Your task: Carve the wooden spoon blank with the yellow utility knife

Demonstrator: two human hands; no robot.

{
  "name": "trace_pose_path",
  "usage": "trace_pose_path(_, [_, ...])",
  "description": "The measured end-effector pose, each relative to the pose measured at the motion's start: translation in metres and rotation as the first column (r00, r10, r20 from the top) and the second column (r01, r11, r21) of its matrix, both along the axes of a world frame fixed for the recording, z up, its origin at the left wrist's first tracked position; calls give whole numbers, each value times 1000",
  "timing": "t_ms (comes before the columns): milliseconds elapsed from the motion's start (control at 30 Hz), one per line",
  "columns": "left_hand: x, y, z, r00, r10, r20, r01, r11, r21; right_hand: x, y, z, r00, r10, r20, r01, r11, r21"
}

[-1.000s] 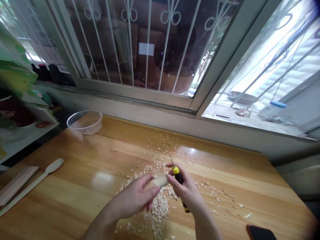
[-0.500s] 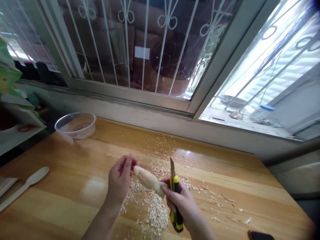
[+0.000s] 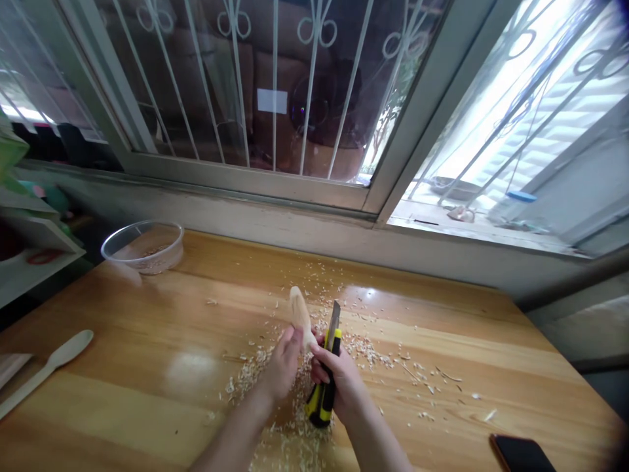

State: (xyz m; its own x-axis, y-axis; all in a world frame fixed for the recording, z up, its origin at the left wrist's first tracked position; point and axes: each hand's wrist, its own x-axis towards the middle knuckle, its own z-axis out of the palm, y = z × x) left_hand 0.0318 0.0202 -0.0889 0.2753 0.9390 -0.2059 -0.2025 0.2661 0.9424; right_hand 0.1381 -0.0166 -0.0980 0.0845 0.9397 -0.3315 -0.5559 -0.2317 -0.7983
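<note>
A pale carved piece of wood [image 3: 301, 309], rounded at its far end, points up and slightly left above the tabletop. My left hand [image 3: 284, 364] has its fingers closed on the left side of its lower part. My right hand [image 3: 339, 373] is wrapped round a yellow and black utility knife [image 3: 325, 393], blade out and pointing up. The right thumb and fingertips also pinch the near end of the wood. Wood shavings [image 3: 250, 373] lie on the table under and around both hands; the palms hide some of the grip.
A clear plastic bowl [image 3: 167, 259] with some bits inside stands at the back left of the wooden table [image 3: 147, 406]. A pale wooden spoon [image 3: 69, 349] lies at the left. A dark phone [image 3: 521, 453] rests at the front right. Behind the table runs a barred window [image 3: 275, 180].
The wood has swung from pointing left to pointing upward. My left hand has moved right, from beside its far end to its lower part. The knife stays in my right hand.
</note>
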Motion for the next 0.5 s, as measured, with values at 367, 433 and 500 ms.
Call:
trace_pose_path(367, [-19, -7, 51, 976, -216, -16, 216, 976, -4, 38, -14, 51, 899, 140, 416, -162, 987, 19])
trace_pose_path(433, [-26, -10, 59, 935, -353, 31, 354, 934, -44, 44, -18, 61, 889, 80, 450, -124, 990, 71])
trace_pose_path(500, [-30, -14, 63, 870, -481, 113, 490, 868, -78, 44, -22, 69, 894, -8, 448, -53, 991, 123])
